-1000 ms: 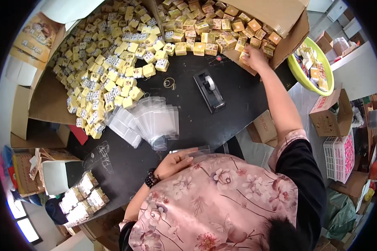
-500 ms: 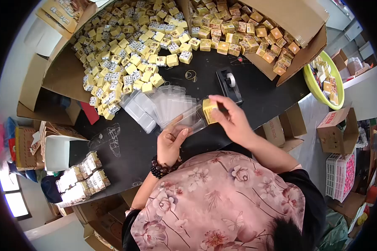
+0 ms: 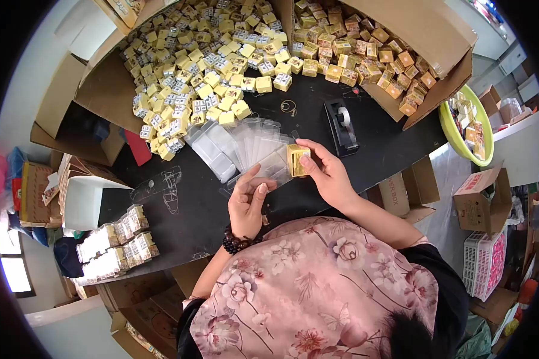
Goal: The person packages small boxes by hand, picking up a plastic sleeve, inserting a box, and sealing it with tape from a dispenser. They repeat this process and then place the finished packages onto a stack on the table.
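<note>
My right hand [image 3: 326, 172] pinches a small yellow printed box [image 3: 297, 160] between thumb and fingers, its printed side turned toward me. Close by on the left, my left hand [image 3: 249, 200] has curled fingers around the near end of a clear plastic sleeve [image 3: 274, 164], whose other end meets the yellow box. Much of the sleeve blends into the clear plastic behind it. A fan of flat clear plastic sleeves [image 3: 254, 139] lies just beyond my hands, beside a clear plastic tray [image 3: 212, 149].
Yellow-and-white blocks [image 3: 203, 90] spill from a carton at the back left; orange boxes [image 3: 341, 60] fill another at right. A black tape dispenser [image 3: 340, 128] stands right of my hands. Wrapped packs [image 3: 117, 242] sit front left. A yellow-green basket [image 3: 484, 149] stands beyond the right edge.
My right hand has turned the yellow box more upright and settled its fingers around it. My left hand stays low by the sleeve. The whole view has shifted slightly.
</note>
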### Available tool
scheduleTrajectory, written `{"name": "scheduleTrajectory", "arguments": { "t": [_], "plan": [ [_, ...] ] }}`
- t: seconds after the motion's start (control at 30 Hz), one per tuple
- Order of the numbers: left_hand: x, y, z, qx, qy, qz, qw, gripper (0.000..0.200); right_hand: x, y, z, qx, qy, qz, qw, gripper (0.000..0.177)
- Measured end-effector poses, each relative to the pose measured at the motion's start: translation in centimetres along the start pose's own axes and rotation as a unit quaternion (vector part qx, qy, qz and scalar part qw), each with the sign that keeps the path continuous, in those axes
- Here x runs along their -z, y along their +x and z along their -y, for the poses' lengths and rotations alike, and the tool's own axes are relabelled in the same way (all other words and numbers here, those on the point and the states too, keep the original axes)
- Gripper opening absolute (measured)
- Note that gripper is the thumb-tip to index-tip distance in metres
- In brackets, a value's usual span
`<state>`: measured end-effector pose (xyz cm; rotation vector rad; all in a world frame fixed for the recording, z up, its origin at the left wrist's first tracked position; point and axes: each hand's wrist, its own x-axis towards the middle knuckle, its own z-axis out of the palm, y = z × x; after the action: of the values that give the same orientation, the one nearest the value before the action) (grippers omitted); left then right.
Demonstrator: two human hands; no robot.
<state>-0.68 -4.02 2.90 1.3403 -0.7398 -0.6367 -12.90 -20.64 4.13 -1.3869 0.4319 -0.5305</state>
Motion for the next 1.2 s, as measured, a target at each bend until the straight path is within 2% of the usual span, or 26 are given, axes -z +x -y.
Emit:
{"name": "scheduleTrajectory", "arguments": {
  "t": [0.03,0.1,0.17,0.23,0.3,0.4,0.63,0.73,0.8,0.83,0.87,0.9,0.93,0.97,1.0,1.03,1.07,1.13,1.17,1.2],
  "plan": [
    [0.1,0.0,0.1,-0.003,0.000,-0.004,1.000,0.041,-0.1,0.1,0.0,0.000,-0.001,0.000,1.000,0.038],
    [0.0,-0.2,0.3,-0.015,-0.008,0.004,1.000,0.040,-0.2,0.2,0.1,0.064,-0.116,0.012,0.991,0.040],
    [0.2,-0.4,0.4,-0.027,-0.015,0.011,0.999,0.040,-0.3,0.0,1.0,0.064,-0.158,0.041,0.985,0.041],
    [0.6,-0.3,0.1,-0.011,0.072,0.033,0.997,0.039,-0.4,0.0,1.2,0.064,-0.198,0.071,0.976,0.043],
    [0.7,-0.2,-0.5,-0.019,0.097,0.029,0.995,0.038,-0.8,0.0,0.9,0.001,-0.074,0.040,0.996,0.047],
    [0.7,0.0,-1.4,-0.039,0.130,0.019,0.991,0.037,-1.6,-0.1,1.1,0.040,-0.020,0.014,0.999,0.047],
    [0.6,0.0,-1.7,-0.101,0.163,0.014,0.981,0.033,-2.7,-0.1,0.9,0.048,0.043,0.005,0.998,0.043],
    [0.3,-0.1,-2.0,-0.069,0.172,0.012,0.983,0.031,-3.1,-0.1,0.6,0.035,0.022,0.029,0.999,0.044],
    [-0.2,0.0,-0.9,-0.091,0.137,0.014,0.986,0.030,-3.1,0.2,0.0,0.126,-0.134,0.038,0.982,0.041],
    [-0.4,0.1,-0.2,-0.115,0.102,0.017,0.988,0.028,-3.1,0.3,0.0,0.127,-0.134,0.039,0.982,0.041],
    [-0.5,0.2,0.6,-0.116,0.103,0.016,0.988,0.028,-3.1,0.4,0.0,0.188,-0.249,0.023,0.950,0.044],
    [-0.6,0.4,1.2,-0.123,0.045,0.017,0.991,0.028,-3.1,0.4,0.0,0.245,-0.359,0.006,0.901,0.048],
    [-0.6,0.4,1.6,-0.128,-0.013,0.019,0.991,0.028,-3.3,0.5,-0.5,0.245,-0.358,0.006,0.901,0.048],
    [-0.3,0.2,1.7,-0.128,-0.011,0.019,0.992,0.028,-3.7,0.6,-1.3,0.184,-0.180,0.002,0.966,0.055],
    [-0.1,0.2,1.2,-0.096,0.005,0.073,0.993,0.032,-4.0,0.7,-1.5,0.115,0.004,-0.003,0.993,0.064],
    [0.0,0.1,0.5,-0.065,0.020,0.127,0.990,0.036,-3.7,0.4,-0.2,-0.071,0.270,0.024,0.960,0.074],
    [-0.1,-0.3,-0.5,-0.048,0.000,0.156,0.987,0.038,-3.4,0.5,-0.5,-0.071,0.271,0.024,0.960,0.074],
    [2.8,-0.4,-2.1,0.021,0.116,0.297,0.948,0.036,-2.5,1.2,-2.0,0.019,0.211,-0.002,0.977,0.072],
    [5.3,-0.9,-1.0,0.138,0.062,0.328,0.932,0.029,-2.1,1.7,-3.0,0.090,0.203,-0.014,0.975,0.062],
    [5.3,-0.9,-1.3,0.110,0.115,0.233,0.959,0.029,-1.9,1.8,-3.0,0.090,0.207,-0.014,0.974,0.062]
  ]
}}
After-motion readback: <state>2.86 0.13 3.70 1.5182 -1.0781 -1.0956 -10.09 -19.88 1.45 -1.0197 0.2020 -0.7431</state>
